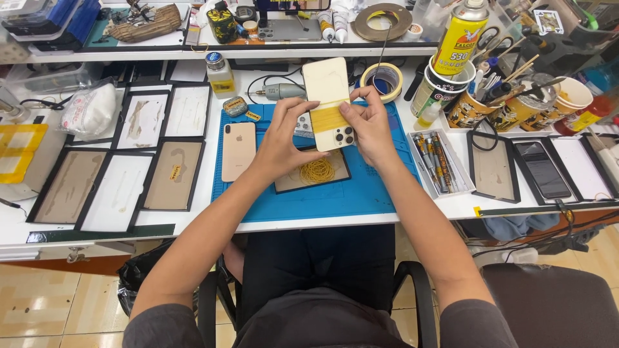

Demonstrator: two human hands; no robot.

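While we hold the phone up over the blue mat, back side toward us, a thick band of yellow rubber bands already sits wrapped across its middle, just above the camera cluster. Our left hand is closed on the phone's left edge and lower corner; our right hand grips the right edge, thumb pressing on the bands. So the banding looks well under way, with the upper part of the phone bare. A pile of spare bands lies on the tray below our hands, so there are more to add if needed. A second phone lies face down on the mat to the left, without bands.
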